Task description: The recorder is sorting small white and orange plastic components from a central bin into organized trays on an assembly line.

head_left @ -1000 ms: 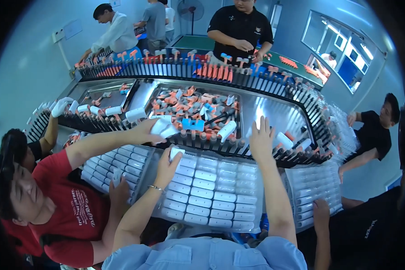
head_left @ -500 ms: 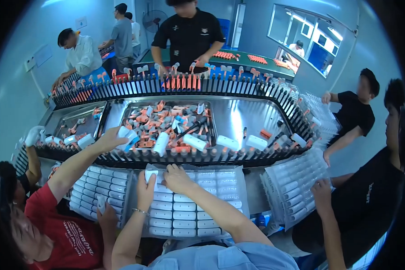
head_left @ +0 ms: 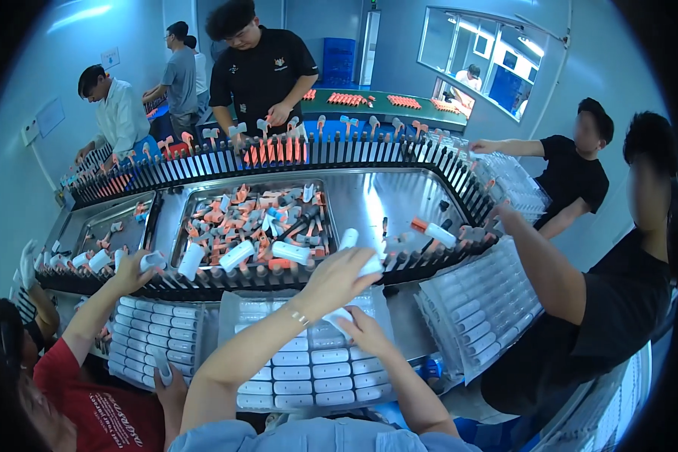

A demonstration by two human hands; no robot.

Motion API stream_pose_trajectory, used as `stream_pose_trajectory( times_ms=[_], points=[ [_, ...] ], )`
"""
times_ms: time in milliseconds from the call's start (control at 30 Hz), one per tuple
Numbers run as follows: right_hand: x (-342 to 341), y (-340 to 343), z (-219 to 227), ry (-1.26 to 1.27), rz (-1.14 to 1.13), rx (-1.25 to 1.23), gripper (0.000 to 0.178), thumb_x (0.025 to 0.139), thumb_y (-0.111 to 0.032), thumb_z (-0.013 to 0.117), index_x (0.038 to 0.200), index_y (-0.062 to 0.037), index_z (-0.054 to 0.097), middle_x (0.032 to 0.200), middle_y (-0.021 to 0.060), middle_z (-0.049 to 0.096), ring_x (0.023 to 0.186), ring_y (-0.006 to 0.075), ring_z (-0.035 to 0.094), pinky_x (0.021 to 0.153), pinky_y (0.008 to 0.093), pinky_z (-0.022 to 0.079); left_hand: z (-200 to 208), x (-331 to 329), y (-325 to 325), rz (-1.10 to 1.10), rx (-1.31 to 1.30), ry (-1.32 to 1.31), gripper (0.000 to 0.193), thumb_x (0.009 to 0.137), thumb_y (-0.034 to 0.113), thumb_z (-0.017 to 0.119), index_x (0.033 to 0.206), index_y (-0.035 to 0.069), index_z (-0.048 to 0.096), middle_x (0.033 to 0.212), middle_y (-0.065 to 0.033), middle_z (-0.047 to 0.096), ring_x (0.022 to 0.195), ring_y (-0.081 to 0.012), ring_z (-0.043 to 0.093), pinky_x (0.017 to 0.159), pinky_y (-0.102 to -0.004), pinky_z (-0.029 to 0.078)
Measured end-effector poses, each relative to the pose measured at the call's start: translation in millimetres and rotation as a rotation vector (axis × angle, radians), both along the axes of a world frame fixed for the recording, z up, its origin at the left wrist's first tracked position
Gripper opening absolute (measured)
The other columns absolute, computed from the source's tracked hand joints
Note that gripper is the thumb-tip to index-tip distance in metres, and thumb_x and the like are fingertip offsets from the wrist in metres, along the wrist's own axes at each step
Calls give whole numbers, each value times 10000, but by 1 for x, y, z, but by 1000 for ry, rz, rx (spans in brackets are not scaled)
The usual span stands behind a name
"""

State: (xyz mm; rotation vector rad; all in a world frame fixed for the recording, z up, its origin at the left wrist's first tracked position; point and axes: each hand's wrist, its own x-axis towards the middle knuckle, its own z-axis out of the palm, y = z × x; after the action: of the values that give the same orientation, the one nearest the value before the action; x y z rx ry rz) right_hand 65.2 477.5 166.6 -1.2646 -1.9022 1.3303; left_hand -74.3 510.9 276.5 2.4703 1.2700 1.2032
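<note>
My left hand (head_left: 340, 280), with a bracelet at the wrist, reaches forward and right to the near row of pegs. Its fingers close round a white plastic shell (head_left: 371, 264). Nearer to me, my right hand (head_left: 363, 330) grips another white plastic casing (head_left: 337, 315) between thumb and fingers. It is just below the left hand, over a clear plastic tray (head_left: 237, 309) in front of me. Rows of white oblong casings (head_left: 291, 373) lie in the tray's near part. My left forearm hides some of them.
A looped line of black upright pegs (head_left: 354, 151) carries white and orange parts round a steel table. A metal bin (head_left: 256, 218) inside holds mixed orange and grey pieces. Co-workers flank me, a red-sleeved arm (head_left: 98, 316) at left and a bare arm (head_left: 539, 264) at right, beside similar trays.
My left hand has left the tray and swung up and right to a white shell on the pegs. My right hand has drawn back and right, holding a white casing. The view has shifted.
</note>
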Motion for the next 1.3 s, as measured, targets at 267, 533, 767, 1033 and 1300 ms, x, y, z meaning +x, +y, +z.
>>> stream_pose_trajectory(
  times_ms=[267,533,767,1033,1300],
  points=[
    [-8,-5,1,-52,143,172,443,846,-377,561,1078,-2,519,804,211,607,737,328,604,653,389,459,-34,35,94,148,-172,305,287,813,283,560,977,53,509,886,-143,616,824,-328,605,704,-422,478],
    [67,18,49,-74,-34,690,382,742,-138,648,1092,-32,535,1044,167,556,983,318,530,847,375,430,-47,8,82,547,-196,197,258,751,240,609,809,5,520,702,-167,620,614,-306,630,562,-382,509],
    [112,116,104,-414,-131,1008,358,679,-7,626,1027,-5,544,1066,163,551,1020,336,506,871,399,415,-60,-45,58,628,-33,206,284,743,262,630,796,22,488,664,-132,590,587,-276,617,509,-347,503],
    [31,141,74,-658,-43,749,504,841,-170,509,1295,-14,356,968,237,575,850,376,588,718,446,470,-55,-105,23,592,-90,77,421,731,190,661,1073,12,491,1052,-180,522,948,-345,531,780,-415,452],
    [-20,64,55,-671,-163,1069,665,744,-132,639,1289,47,305,1308,278,327,1202,380,379,914,480,387,-81,-144,-90,370,-64,-33,201,700,107,680,877,62,597,970,-87,530,939,-283,501,784,-387,415]
  ],
)
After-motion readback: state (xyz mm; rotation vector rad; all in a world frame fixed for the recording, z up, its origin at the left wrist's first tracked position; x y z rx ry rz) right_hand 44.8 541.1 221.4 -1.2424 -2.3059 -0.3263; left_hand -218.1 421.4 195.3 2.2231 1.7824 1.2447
